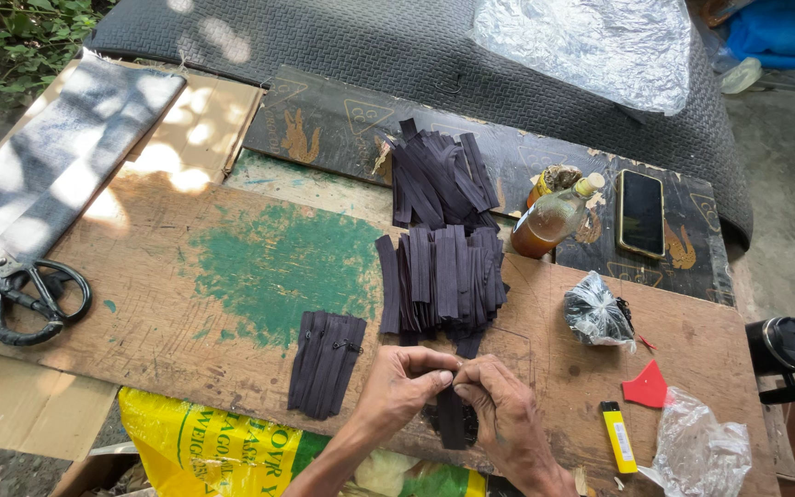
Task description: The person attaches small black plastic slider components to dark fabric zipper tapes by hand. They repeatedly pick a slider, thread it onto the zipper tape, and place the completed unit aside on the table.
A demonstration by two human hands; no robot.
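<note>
Dark zipper strip [453,416] pinched between left hand [404,382] and right hand [499,400]; each grip closed.

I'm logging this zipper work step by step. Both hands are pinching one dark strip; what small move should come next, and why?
Probably lay the dark zipper strip on the small pile to the left. Left hand and right hand pinch its top end together, and that pile's top strip already carries a slider, unlike the bigger stacks.

Dappled sunlight on a worn wooden board [232,276], grey mat [370,46] behind, greenery [11,37] beyond.
</note>
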